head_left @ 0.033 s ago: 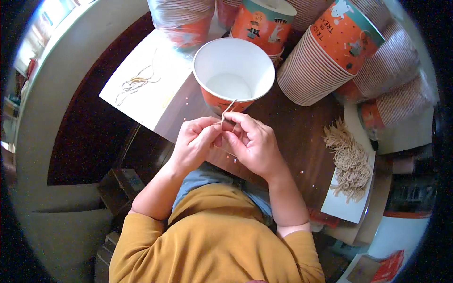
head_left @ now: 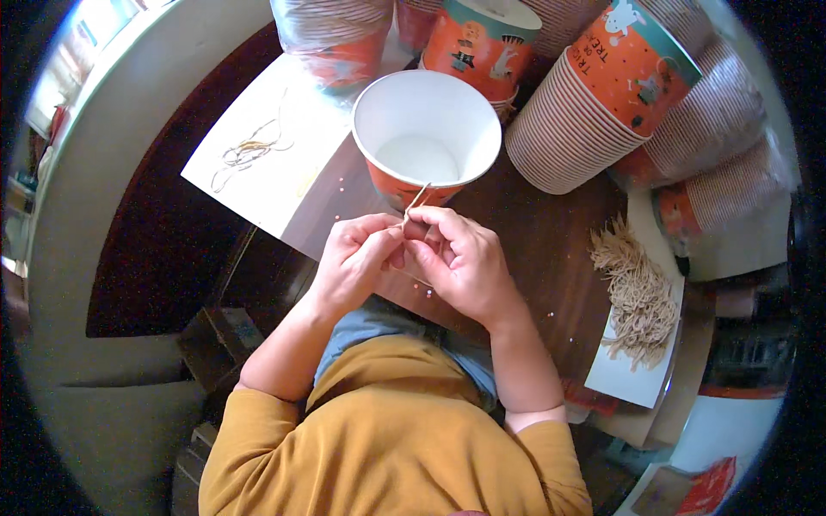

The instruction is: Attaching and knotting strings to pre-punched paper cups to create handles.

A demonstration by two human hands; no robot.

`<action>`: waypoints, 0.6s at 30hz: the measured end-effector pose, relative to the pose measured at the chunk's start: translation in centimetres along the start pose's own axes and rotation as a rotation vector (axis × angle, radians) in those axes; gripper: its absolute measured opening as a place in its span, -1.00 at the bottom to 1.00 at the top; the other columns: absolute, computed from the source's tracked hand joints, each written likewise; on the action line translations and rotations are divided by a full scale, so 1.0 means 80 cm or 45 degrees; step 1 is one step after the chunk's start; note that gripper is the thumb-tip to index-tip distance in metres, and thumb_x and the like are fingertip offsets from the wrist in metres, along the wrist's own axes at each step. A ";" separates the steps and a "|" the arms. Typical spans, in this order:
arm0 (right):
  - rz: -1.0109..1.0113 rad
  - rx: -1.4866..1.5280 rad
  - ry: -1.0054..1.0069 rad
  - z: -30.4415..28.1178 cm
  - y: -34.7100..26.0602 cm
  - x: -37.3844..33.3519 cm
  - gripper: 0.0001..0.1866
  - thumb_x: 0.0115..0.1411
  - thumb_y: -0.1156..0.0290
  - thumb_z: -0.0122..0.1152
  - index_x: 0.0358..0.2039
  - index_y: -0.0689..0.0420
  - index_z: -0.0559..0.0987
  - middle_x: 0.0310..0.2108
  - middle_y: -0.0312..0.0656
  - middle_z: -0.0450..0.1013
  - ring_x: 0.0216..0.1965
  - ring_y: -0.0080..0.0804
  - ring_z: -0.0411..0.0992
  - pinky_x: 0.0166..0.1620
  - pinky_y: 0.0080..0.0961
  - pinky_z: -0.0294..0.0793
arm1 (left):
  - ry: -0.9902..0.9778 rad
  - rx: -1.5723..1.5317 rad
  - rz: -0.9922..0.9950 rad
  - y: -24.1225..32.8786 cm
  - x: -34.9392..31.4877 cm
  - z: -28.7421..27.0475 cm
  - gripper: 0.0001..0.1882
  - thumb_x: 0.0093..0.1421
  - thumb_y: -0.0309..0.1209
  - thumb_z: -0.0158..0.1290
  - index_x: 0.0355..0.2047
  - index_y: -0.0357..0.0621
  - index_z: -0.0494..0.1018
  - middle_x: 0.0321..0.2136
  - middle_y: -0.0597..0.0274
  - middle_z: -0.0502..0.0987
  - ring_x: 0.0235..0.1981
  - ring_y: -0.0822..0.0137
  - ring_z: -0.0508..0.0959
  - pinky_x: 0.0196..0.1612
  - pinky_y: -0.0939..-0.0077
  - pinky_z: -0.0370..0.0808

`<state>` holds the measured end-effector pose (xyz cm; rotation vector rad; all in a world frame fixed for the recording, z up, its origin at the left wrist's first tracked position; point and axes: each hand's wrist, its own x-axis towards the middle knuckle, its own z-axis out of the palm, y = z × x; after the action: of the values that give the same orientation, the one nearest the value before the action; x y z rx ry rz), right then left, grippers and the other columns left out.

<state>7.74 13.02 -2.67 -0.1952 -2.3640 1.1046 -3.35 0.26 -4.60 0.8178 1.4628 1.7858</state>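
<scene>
Straight ahead of the hands (head_left: 460,262) the wide paper bucket (head_left: 387,182) blocks passage, and a tall bucket stack (head_left: 559,129) stands beyond to the right, but rightward the surface (head_left: 538,249) lies open until the tan cord heap (head_left: 641,297).

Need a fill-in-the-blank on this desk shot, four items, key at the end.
1. A thin cord is held between the fingertips of the left hand and the ____.
2. Beyond the hands, the open bucket is ____ inside.
3. The thick pile of tan strands lies to the person's ____.
4. A white sheet bearing loose strands lies to the open bucket's ____ in the picture.

Missing words: right hand; white; right; left.
</scene>
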 end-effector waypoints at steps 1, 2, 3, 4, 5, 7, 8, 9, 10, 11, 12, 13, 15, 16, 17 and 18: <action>0.032 0.060 -0.012 0.000 0.001 0.001 -0.78 0.08 0.49 0.22 -0.23 0.17 0.48 -0.39 -0.07 0.52 -0.38 -0.15 0.52 -0.28 -0.32 0.50 | -0.021 0.007 -0.047 -0.001 0.000 -0.006 -0.74 0.25 -0.42 -0.09 -0.33 -0.36 0.54 -0.60 0.35 0.47 -0.53 0.58 0.41 -0.45 0.69 0.35; 0.063 0.119 -0.024 0.000 0.002 0.002 -0.81 0.08 0.49 0.21 -0.26 0.17 0.48 -0.40 -0.06 0.52 -0.39 -0.14 0.52 -0.30 -0.32 0.50 | -0.041 0.014 -0.094 -0.002 0.000 -0.010 -0.73 0.23 -0.40 -0.09 -0.33 -0.36 0.54 -0.59 0.34 0.48 -0.52 0.57 0.42 -0.44 0.67 0.35; 0.060 0.120 -0.027 0.000 0.003 0.003 -0.81 0.08 0.49 0.21 -0.26 0.17 0.48 -0.40 -0.06 0.52 -0.39 -0.14 0.52 -0.30 -0.32 0.50 | -0.038 0.013 -0.091 -0.001 0.000 -0.013 -0.73 0.23 -0.40 -0.09 -0.33 -0.36 0.54 -0.59 0.34 0.48 -0.52 0.57 0.42 -0.44 0.67 0.35; 0.062 0.103 -0.038 -0.002 0.005 0.004 -0.83 0.08 0.50 0.22 -0.29 0.17 0.47 -0.42 -0.06 0.51 -0.40 -0.15 0.52 -0.31 -0.32 0.50 | -0.059 0.018 -0.101 0.001 0.001 -0.015 -0.72 0.22 -0.39 -0.09 -0.33 -0.36 0.54 -0.58 0.33 0.48 -0.52 0.56 0.42 -0.44 0.66 0.35; 0.065 0.085 -0.048 -0.003 0.006 0.005 -0.85 0.08 0.50 0.22 -0.32 0.17 0.46 -0.43 -0.06 0.51 -0.40 -0.15 0.52 -0.33 -0.32 0.50 | -0.082 0.022 -0.111 0.002 0.002 -0.016 -0.71 0.21 -0.37 -0.08 -0.33 -0.36 0.54 -0.58 0.33 0.48 -0.52 0.55 0.43 -0.44 0.65 0.35; 0.087 0.097 -0.046 -0.006 0.004 0.006 -0.87 0.08 0.50 0.21 -0.36 0.17 0.46 -0.47 -0.07 0.49 -0.42 -0.16 0.51 -0.35 -0.34 0.49 | -0.074 0.063 -0.119 0.003 0.003 -0.019 -0.74 0.21 -0.38 -0.06 -0.32 -0.35 0.54 -0.57 0.33 0.49 -0.52 0.56 0.42 -0.45 0.67 0.35; 0.102 0.089 -0.052 -0.008 0.004 0.005 -0.88 0.09 0.49 0.21 -0.36 0.17 0.46 -0.47 -0.08 0.49 -0.43 -0.16 0.51 -0.35 -0.33 0.48 | -0.067 0.104 -0.129 0.004 0.003 -0.019 -0.76 0.21 -0.39 -0.03 -0.31 -0.35 0.53 -0.57 0.34 0.49 -0.51 0.58 0.42 -0.45 0.68 0.35; 0.117 0.080 -0.058 -0.008 0.005 0.005 -0.88 0.09 0.48 0.21 -0.37 0.17 0.46 -0.48 -0.08 0.49 -0.43 -0.16 0.50 -0.35 -0.32 0.47 | -0.018 0.072 -0.113 0.004 0.002 -0.013 -0.80 0.19 -0.42 0.02 -0.30 -0.33 0.53 -0.57 0.36 0.49 -0.51 0.61 0.41 -0.45 0.69 0.34; 0.117 0.080 -0.061 -0.007 0.007 0.005 -0.88 0.09 0.48 0.21 -0.37 0.17 0.46 -0.48 -0.08 0.49 -0.43 -0.16 0.50 -0.35 -0.32 0.47 | 0.030 0.041 -0.096 0.003 0.001 -0.007 -0.82 0.17 -0.44 0.07 -0.29 -0.32 0.53 -0.57 0.38 0.49 -0.51 0.63 0.40 -0.45 0.70 0.34; 0.082 0.061 -0.031 -0.005 0.009 0.004 -0.89 0.09 0.48 0.20 -0.38 0.16 0.46 -0.49 -0.09 0.48 -0.44 -0.15 0.49 -0.34 -0.30 0.45 | 0.033 0.017 -0.032 -0.001 0.000 -0.007 -0.84 0.13 -0.48 0.15 -0.29 -0.29 0.52 -0.55 0.40 0.50 -0.51 0.66 0.39 -0.44 0.74 0.33; 0.047 0.042 0.000 -0.005 0.010 0.004 -0.90 0.10 0.47 0.20 -0.39 0.16 0.46 -0.49 -0.11 0.47 -0.44 -0.14 0.48 -0.34 -0.28 0.43 | 0.032 0.016 -0.032 -0.002 -0.001 -0.006 -0.84 0.13 -0.48 0.15 -0.29 -0.29 0.52 -0.55 0.40 0.50 -0.51 0.66 0.39 -0.44 0.74 0.33; 0.048 0.041 -0.001 -0.006 0.009 0.004 -0.90 0.10 0.47 0.20 -0.39 0.16 0.46 -0.49 -0.11 0.47 -0.44 -0.14 0.48 -0.34 -0.28 0.43 | 0.042 0.164 0.051 -0.003 -0.001 -0.005 -0.84 0.13 -0.47 0.15 -0.29 -0.29 0.52 -0.54 0.39 0.50 -0.51 0.65 0.39 -0.45 0.74 0.34; -0.070 -0.121 0.001 -0.007 0.008 0.004 -0.90 0.10 0.46 0.19 -0.39 0.14 0.45 -0.49 -0.14 0.46 -0.45 -0.13 0.45 -0.33 -0.26 0.38 | 0.052 0.400 0.203 -0.007 -0.001 -0.007 -0.84 0.18 -0.47 0.12 -0.27 -0.31 0.50 -0.52 0.36 0.52 -0.51 0.64 0.41 -0.46 0.74 0.36; -0.069 -0.122 0.001 -0.008 0.008 0.003 -0.90 0.10 0.46 0.19 -0.39 0.14 0.45 -0.49 -0.14 0.46 -0.45 -0.13 0.45 -0.33 -0.26 0.38 | 0.051 0.399 0.203 -0.008 -0.001 -0.007 -0.84 0.18 -0.47 0.12 -0.27 -0.31 0.50 -0.52 0.36 0.52 -0.51 0.64 0.41 -0.46 0.74 0.36; -0.122 -0.187 0.007 -0.008 0.008 0.003 -0.89 0.10 0.45 0.19 -0.39 0.12 0.44 -0.48 -0.15 0.46 -0.45 -0.14 0.44 -0.33 -0.26 0.36 | 0.061 0.210 0.113 -0.008 -0.002 -0.008 -0.85 0.20 -0.47 0.09 -0.26 -0.31 0.49 -0.51 0.35 0.52 -0.51 0.63 0.42 -0.45 0.72 0.38; -0.175 -0.253 0.013 -0.009 0.008 0.003 -0.89 0.10 0.45 0.19 -0.39 0.11 0.43 -0.48 -0.17 0.45 -0.45 -0.14 0.43 -0.34 -0.26 0.34 | 0.071 0.021 0.022 -0.009 -0.002 -0.009 -0.85 0.22 -0.48 0.07 -0.25 -0.31 0.49 -0.50 0.34 0.53 -0.52 0.61 0.44 -0.44 0.71 0.40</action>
<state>7.80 14.00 -2.68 -0.1056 -2.4368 0.8030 -3.73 -0.17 -5.42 0.7975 1.5121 1.8250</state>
